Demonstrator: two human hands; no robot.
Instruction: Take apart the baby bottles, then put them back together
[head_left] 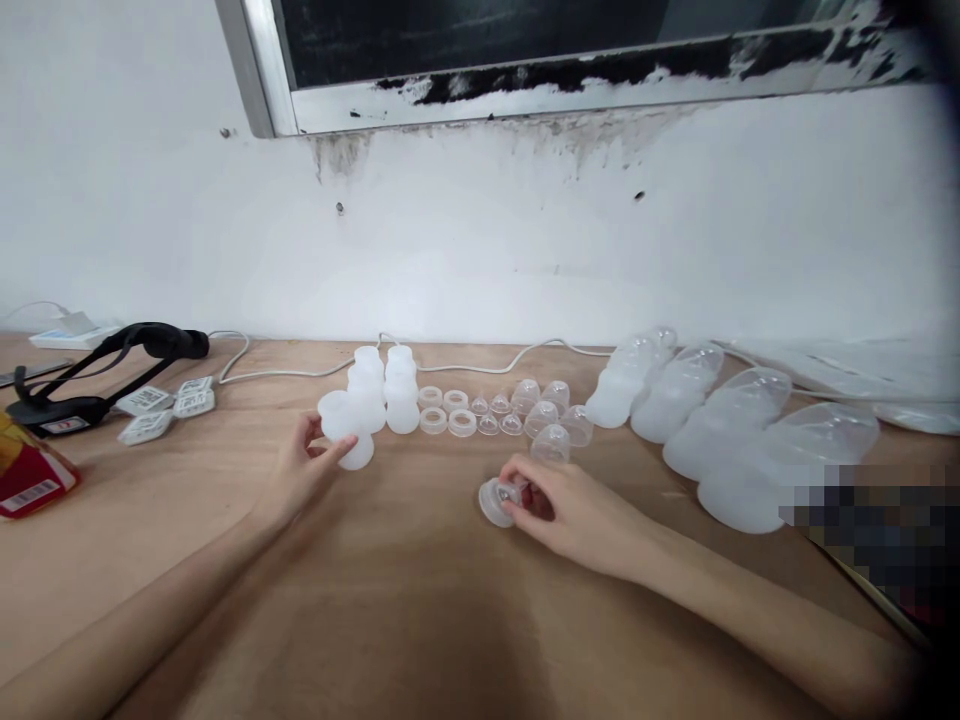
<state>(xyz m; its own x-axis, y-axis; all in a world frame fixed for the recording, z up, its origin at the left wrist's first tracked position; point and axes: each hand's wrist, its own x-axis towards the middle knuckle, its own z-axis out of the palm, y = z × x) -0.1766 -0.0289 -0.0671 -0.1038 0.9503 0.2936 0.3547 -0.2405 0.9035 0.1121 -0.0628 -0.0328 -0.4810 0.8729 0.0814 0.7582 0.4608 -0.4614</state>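
On the left, my left hand closes its thumb and fingers around a frosted white baby bottle body, tilted a little off upright. Closer to me and to the right, my right hand pinches a clear collar ring with a teat, low over the wood or resting on it. Between the hands, further back, lie several loose collar rings, small clear teats and dome caps. Behind the left hand stand several more bottle bodies.
Several capped bottles stand in a row at the right. Black headgear, white labelled blocks and a red packet sit at the left of the wooden table. A white cable runs along the wall.
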